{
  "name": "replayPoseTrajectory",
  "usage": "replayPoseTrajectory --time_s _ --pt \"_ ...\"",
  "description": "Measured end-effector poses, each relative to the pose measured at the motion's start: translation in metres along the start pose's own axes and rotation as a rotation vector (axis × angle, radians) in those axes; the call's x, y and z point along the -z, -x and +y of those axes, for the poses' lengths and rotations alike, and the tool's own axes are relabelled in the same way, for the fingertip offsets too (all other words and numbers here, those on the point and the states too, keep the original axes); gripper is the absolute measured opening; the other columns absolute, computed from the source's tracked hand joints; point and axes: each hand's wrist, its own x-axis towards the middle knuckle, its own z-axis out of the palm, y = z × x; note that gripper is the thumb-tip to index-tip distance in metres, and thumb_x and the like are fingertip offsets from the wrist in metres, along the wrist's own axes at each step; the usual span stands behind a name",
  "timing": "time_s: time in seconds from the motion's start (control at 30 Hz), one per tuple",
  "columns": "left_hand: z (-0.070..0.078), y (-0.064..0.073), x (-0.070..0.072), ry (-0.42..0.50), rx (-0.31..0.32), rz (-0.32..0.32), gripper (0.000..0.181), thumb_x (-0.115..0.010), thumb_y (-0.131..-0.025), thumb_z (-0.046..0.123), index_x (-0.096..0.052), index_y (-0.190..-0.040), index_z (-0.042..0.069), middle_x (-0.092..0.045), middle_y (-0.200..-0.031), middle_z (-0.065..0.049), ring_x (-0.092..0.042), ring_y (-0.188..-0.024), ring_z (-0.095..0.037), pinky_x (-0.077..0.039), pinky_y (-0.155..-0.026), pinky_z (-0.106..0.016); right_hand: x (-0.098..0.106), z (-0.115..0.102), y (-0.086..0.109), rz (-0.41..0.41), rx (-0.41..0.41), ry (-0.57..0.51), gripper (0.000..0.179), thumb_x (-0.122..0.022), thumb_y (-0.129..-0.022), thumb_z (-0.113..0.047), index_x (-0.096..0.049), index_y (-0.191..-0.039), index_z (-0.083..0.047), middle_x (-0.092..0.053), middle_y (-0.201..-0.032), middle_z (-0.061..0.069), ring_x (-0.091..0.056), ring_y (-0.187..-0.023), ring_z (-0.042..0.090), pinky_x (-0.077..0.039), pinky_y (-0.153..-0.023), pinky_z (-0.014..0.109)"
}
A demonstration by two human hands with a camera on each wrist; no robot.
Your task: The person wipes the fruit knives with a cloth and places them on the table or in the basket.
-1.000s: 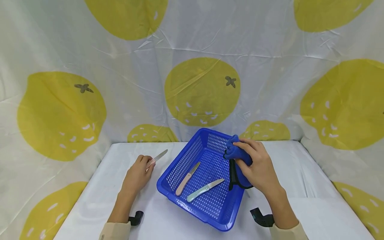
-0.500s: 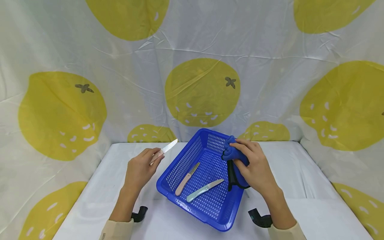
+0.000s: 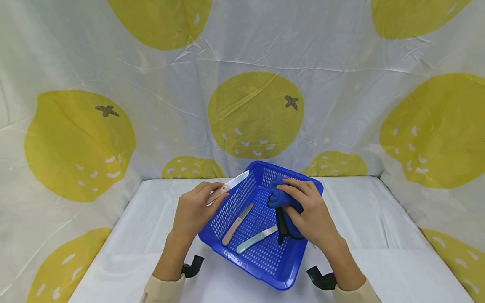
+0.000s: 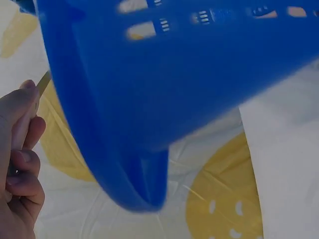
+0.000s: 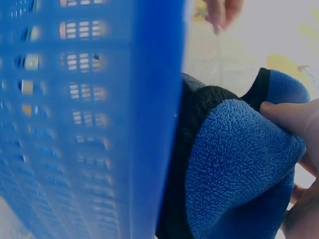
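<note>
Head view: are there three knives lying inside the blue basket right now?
No: only two knives, the pink-handled knife and the pale green-handled knife, lie in the blue basket; a third knife is held by the left hand.

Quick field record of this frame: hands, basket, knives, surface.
left hand: grips pink-handled knife, blade over the basket's left rim
right hand: grips blue fleece cloth over the basket's right side
basket: blue, perforated, on white table
basket contents: knife with pink handle; knife with pale green handle
backdrop: white sheet, yellow fruit print
</note>
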Motion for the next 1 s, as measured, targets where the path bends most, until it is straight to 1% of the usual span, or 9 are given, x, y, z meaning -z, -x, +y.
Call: replayPoseTrajectory --time_s 0.2,0.3,0.37,0.47,0.57,0.63,0.77,0.9,1.0 --pt "0.021 -0.006 -0.007 0.094 -0.11 0.006 0.033 -0.087 -0.084 0.027 -0.076 -0.11 0.01 -0.078 -0.101 -0.004 -0.078 -0.089 -0.018 -0.063 -0.074 -0.029 -0.008 -0.01 -0.001 -0.019 0.036 -0.036 0.052 -0.081 -0.084 -0.001 -0.071 -0.13 -0.023 -0.064 -0.14 0.003 -0.053 -0.127 0.025 -0.053 -0.101 0.05" --pt "0.026 -0.006 -0.012 0.127 -0.165 0.015 0.034 -0.09 -0.08 0.023 -0.076 -0.107 0.009 -0.077 -0.096 -0.005 -0.077 -0.084 -0.017 -0.063 -0.07 -0.026 -0.011 -0.015 0.0 -0.015 0.066 -0.033 0.053 -0.082 -0.083 -0.002 -0.071 -0.13 -0.023 -0.064 -0.139 0.004 -0.054 -0.125 0.026 -0.054 -0.1 0.05" --pt "0.028 -0.005 -0.015 0.142 -0.182 0.014 0.035 -0.091 -0.078 0.021 -0.076 -0.106 0.008 -0.077 -0.094 -0.004 -0.077 -0.081 -0.016 -0.062 -0.068 -0.025 -0.012 -0.016 0.0 -0.012 0.083 -0.03 0.053 -0.082 -0.083 -0.002 -0.071 -0.13 -0.023 -0.065 -0.139 0.005 -0.055 -0.122 0.026 -0.055 -0.098 0.05" --pt "0.03 -0.003 -0.017 0.179 -0.184 -0.001 0.034 -0.091 -0.079 0.021 -0.077 -0.107 0.009 -0.077 -0.094 -0.003 -0.076 -0.081 -0.014 -0.062 -0.069 -0.023 -0.013 -0.019 0.001 -0.013 0.094 -0.027 0.052 -0.082 -0.083 -0.003 -0.071 -0.13 -0.023 -0.065 -0.139 0.005 -0.055 -0.122 0.025 -0.055 -0.099 0.048" --pt "0.031 -0.003 -0.019 0.256 -0.169 -0.03 0.031 -0.089 -0.082 0.022 -0.077 -0.108 0.01 -0.077 -0.098 -0.001 -0.076 -0.087 -0.014 -0.062 -0.073 -0.023 -0.014 -0.021 0.001 -0.012 0.109 -0.034 0.05 -0.081 -0.084 -0.002 -0.072 -0.129 -0.022 -0.065 -0.138 0.005 -0.055 -0.121 0.025 -0.053 -0.1 0.048" --pt "0.032 -0.002 -0.02 0.307 -0.161 -0.038 0.029 -0.088 -0.083 0.02 -0.077 -0.108 0.01 -0.078 -0.1 -0.001 -0.076 -0.088 -0.014 -0.061 -0.073 -0.022 -0.015 -0.023 0.001 -0.018 0.123 -0.033 0.048 -0.081 -0.085 -0.003 -0.073 -0.128 -0.022 -0.065 -0.139 0.004 -0.055 -0.121 0.025 -0.052 -0.101 0.046" --pt "0.033 -0.002 -0.022 0.371 -0.146 -0.023 0.029 -0.089 -0.082 0.016 -0.077 -0.108 0.009 -0.078 -0.1 -0.003 -0.075 -0.087 -0.015 -0.061 -0.072 -0.021 -0.018 -0.028 0.001 -0.03 0.164 -0.025 0.047 -0.081 -0.086 -0.006 -0.073 -0.129 -0.022 -0.065 -0.14 0.002 -0.055 -0.12 0.024 -0.051 -0.102 0.042" --pt "0.032 -0.002 -0.023 0.425 -0.128 -0.01 0.03 -0.089 -0.08 0.011 -0.078 -0.108 0.008 -0.079 -0.1 -0.004 -0.076 -0.088 -0.016 -0.061 -0.074 -0.021 -0.02 -0.032 0.001 -0.037 0.194 -0.018 0.048 -0.081 -0.086 -0.006 -0.072 -0.13 -0.022 -0.064 -0.142 0.002 -0.055 -0.123 0.026 -0.05 -0.104 0.041" --pt "0.031 -0.002 -0.023 0.458 -0.134 -0.002 0.03 -0.088 -0.079 0.006 -0.078 -0.108 0.007 -0.079 -0.099 -0.006 -0.076 -0.084 -0.018 -0.061 -0.071 -0.021 -0.02 -0.034 0.001 -0.035 0.201 -0.01 0.048 -0.081 -0.086 -0.006 -0.072 -0.13 -0.022 -0.064 -0.142 0.002 -0.054 -0.123 0.026 -0.05 -0.104 0.04"
